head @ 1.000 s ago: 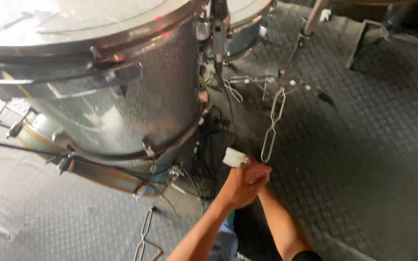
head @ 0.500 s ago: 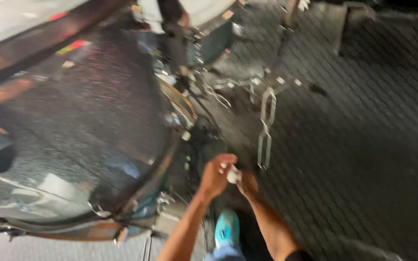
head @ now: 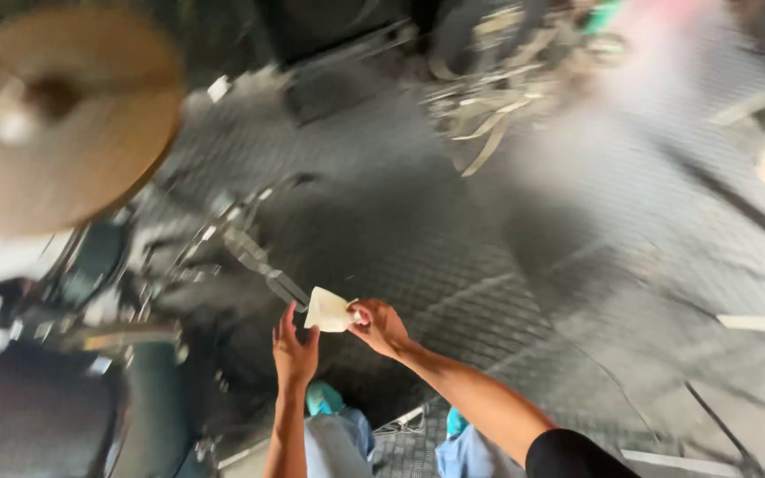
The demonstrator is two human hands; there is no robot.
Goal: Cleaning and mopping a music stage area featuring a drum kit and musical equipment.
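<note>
My right hand [head: 381, 327] pinches a small pale folded cloth or paper piece [head: 328, 311] held up in front of me. My left hand [head: 294, 352] is raised beside it, fingers apart, its fingertips touching the piece's lower left edge. Both forearms reach up from the bottom of the view. Below them are my knees in light blue trousers [head: 338, 438] and teal shoes [head: 320, 398]. The whole view is motion-blurred.
A brass cymbal [head: 64, 133] hangs at upper left. A drum [head: 37, 416] and metal stand hardware [head: 258, 261] sit at lower left. Dark ribbed rubber floor matting [head: 506, 221] spreads across the middle and right. A blurred tangle of straps [head: 506, 80] lies at the top.
The view has swung away from the big silver drum towards the cymbal and open floor. My hands have come apart, and the pale piece is now held up in the right hand.
</note>
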